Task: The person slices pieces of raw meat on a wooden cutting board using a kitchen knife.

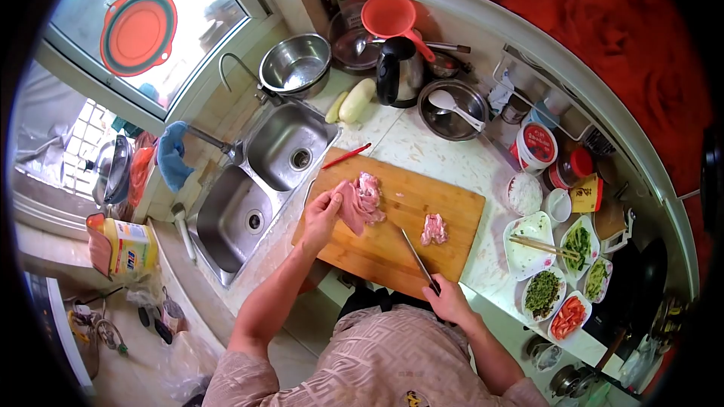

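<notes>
My left hand (323,215) is closed on the edge of a slice of raw meat (351,211) over the left part of a wooden cutting board (452,200). Right behind that slice lies a heap of pink raw meat (369,187). In my right hand (450,300) is the black handle of a kitchen knife (413,251), its blade pointing up and left across the board's near edge. A small pile of cut meat (434,230) sits apart, on the board's right side. Along the upper left edge rests a thin red object (347,155) whose kind I cannot make out.
To the left is a double sink (260,173). Behind the board stand a steel basin (296,62), a pale peeled vegetable (357,101), a kettle (400,71) and a bowl with a white spoon (452,109). At right, chopsticks (539,246) lie across dishes near red slices (569,316).
</notes>
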Demonstrator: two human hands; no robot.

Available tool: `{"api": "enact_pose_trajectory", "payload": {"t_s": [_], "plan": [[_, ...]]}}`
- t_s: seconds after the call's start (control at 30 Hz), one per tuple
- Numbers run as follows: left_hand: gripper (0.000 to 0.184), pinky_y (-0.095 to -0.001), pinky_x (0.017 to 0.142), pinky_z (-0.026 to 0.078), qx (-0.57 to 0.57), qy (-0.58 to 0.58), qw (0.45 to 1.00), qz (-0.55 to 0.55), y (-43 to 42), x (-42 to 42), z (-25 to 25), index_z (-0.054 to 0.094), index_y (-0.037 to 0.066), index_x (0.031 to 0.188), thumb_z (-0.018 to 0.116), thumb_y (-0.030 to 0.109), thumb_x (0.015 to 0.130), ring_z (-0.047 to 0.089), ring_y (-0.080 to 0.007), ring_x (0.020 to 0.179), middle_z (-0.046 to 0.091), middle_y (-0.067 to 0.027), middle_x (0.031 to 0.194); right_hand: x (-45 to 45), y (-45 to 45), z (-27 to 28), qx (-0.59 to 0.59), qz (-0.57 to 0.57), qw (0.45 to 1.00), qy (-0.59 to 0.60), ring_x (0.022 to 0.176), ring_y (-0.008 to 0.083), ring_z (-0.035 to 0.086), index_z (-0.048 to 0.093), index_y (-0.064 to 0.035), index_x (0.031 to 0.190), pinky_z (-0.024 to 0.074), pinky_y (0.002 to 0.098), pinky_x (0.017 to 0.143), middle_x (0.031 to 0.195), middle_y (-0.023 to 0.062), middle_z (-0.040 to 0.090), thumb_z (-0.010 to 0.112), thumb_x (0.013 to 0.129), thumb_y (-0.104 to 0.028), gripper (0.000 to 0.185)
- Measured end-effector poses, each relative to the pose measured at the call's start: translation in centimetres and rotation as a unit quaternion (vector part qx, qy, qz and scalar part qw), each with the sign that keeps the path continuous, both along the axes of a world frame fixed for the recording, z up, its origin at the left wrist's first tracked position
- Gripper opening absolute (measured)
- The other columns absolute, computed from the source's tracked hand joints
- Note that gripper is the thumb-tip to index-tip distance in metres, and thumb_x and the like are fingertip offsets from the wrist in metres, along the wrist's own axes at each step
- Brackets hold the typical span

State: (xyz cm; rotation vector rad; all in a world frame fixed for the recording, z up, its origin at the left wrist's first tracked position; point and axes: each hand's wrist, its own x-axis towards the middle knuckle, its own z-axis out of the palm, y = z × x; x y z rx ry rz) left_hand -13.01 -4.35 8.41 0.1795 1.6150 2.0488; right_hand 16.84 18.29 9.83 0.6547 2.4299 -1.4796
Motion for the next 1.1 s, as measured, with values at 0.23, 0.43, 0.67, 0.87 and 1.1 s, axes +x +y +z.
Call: {"api": "enact_pose_trajectory", "payload": {"t_s": [0.23,0.43,0.67,0.87,1.1], "plan": [[0.032,-0.0367,0.085,0.053,-0.133,0.028,0.989,-0.052,2.9,4.0,-0.5,0.065,0.002,0.131,0.064,0.014,0.101,0.065,-0.0189,0.100,0.069,-0.0058,0.115,0.7,1.8,0.5,-0.020,-0.039,0.999,-0.013,0.071,0.0257,0.066,0.064,-0.0001,0.115,0.0508,0.0388,0.066,0.078,0.0144,0.067,0.069,0.096,-0.027,0.034],[0.054,-0.0448,0.094,0.046,-0.368,0.461,0.786,-0.187,6.7,14.1,-1.6,0.068,0.011,0.131,0.072,0.007,0.078,0.057,-0.0314,0.124,0.066,-0.0103,0.132,0.7,1.8,0.4,-0.039,-0.063,0.997,-0.020,0.065,0.0272,0.061,0.062,0.0005,0.107,0.0483,0.0399,0.063,0.072,0.0151,0.063,0.068,0.097,-0.025,0.028],[0.042,-0.0434,0.097,0.043,-0.417,0.507,0.742,-0.134,3.0,12.5,-2.8,0.068,0.011,0.127,0.070,0.015,0.086,0.056,-0.0285,0.125,0.064,-0.0076,0.135,1.2,1.1,1.1,0.006,-0.074,0.997,0.002,0.077,0.0463,0.066,0.057,-0.0008,0.103,0.0494,0.0503,0.065,0.079,0.0243,0.066,0.063,0.099,-0.026,0.027],[0.035,-0.0463,0.083,0.048,-0.379,0.465,0.781,-0.172,1.9,13.0,-4.3,0.071,0.013,0.119,0.075,0.018,0.084,0.061,-0.0293,0.097,0.067,-0.0063,0.113,-1.2,3.3,-0.8,0.003,-0.007,1.000,0.018,0.078,0.0492,0.064,0.054,-0.0014,0.099,0.0477,0.0541,0.065,0.079,0.0257,0.066,0.061,0.100,-0.027,0.026],[0.027,-0.0415,0.087,0.047,-0.402,0.574,0.707,-0.088,2.7,12.6,-1.8,0.073,0.013,0.109,0.076,0.018,0.082,0.063,-0.0248,0.104,0.069,-0.0049,0.116,-2.2,3.2,-0.1,0.081,-0.018,0.996,0.021,0.073,0.0431,0.065,0.055,-0.0007,0.101,0.0485,0.0486,0.064,0.078,0.0221,0.066,0.062,0.100,-0.025,0.025]]}}
